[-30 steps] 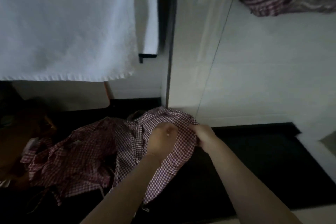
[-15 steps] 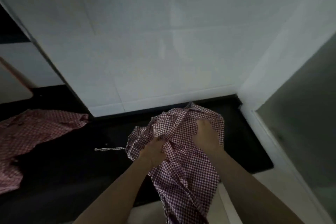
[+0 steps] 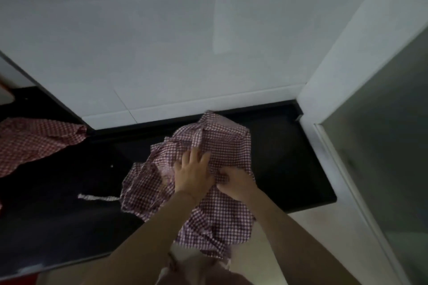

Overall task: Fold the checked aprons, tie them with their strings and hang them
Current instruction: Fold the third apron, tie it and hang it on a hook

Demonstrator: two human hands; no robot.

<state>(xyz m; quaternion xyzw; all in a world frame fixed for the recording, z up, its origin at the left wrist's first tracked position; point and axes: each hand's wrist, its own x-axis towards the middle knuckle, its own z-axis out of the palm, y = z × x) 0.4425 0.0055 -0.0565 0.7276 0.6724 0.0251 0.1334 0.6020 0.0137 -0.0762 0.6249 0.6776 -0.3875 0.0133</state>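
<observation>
Left fingers (image 3: pixel 196 157) spread flat, pressing apron (image 3: pixel 222 141) onto desk (image 3: pixel 289 169); right fingers (image 3: pixel 225 174) curled, pinching cloth just beside. Apron crumpled near desk's back right corner, lower part hanging over front edge. String (image 3: pixel 97 197) trails leftward, nearer left hand. Second apron (image 3: pixel 34 143) lies at far left.
</observation>
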